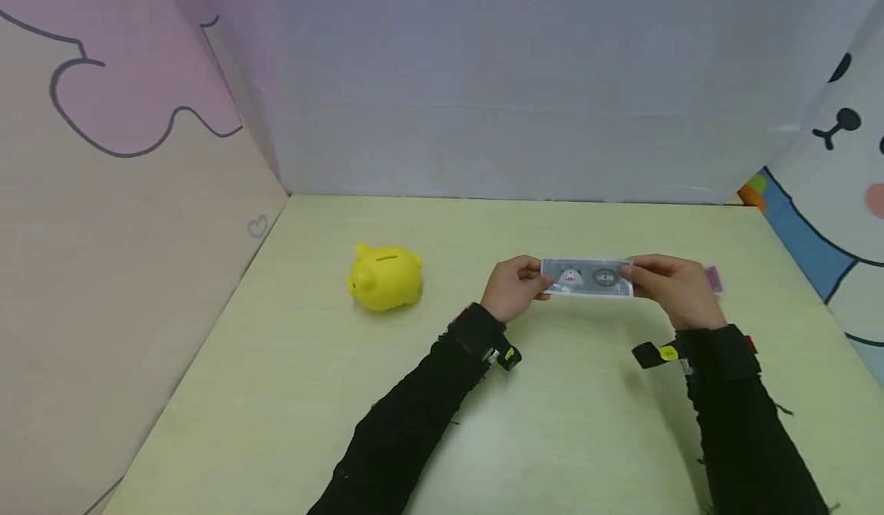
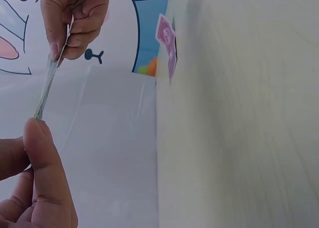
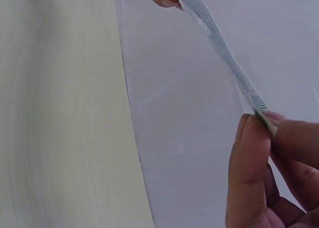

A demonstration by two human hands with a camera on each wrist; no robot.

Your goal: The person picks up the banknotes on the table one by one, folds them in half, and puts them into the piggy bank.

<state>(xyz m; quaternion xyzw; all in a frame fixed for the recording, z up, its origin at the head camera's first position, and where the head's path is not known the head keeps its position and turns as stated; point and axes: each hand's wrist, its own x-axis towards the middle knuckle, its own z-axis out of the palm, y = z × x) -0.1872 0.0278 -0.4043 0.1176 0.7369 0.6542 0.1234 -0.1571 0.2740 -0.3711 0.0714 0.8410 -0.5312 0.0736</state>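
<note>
Pinching opposite short ends of a grey animal-face play banknote [image 1: 587, 278], the left hand [image 1: 512, 288] and right hand [image 1: 682, 291] hold it between them above the pale tabletop [image 1: 552, 423]. A pink note [image 1: 714, 279] lies beside the right hand; a yellow piggy bank [image 1: 387, 278] stands well to the left.

Head camera's high above the note [image 1: 587, 278], facing forward-down; close-in wrist cameras share it, looking along from opposite ends!
</note>
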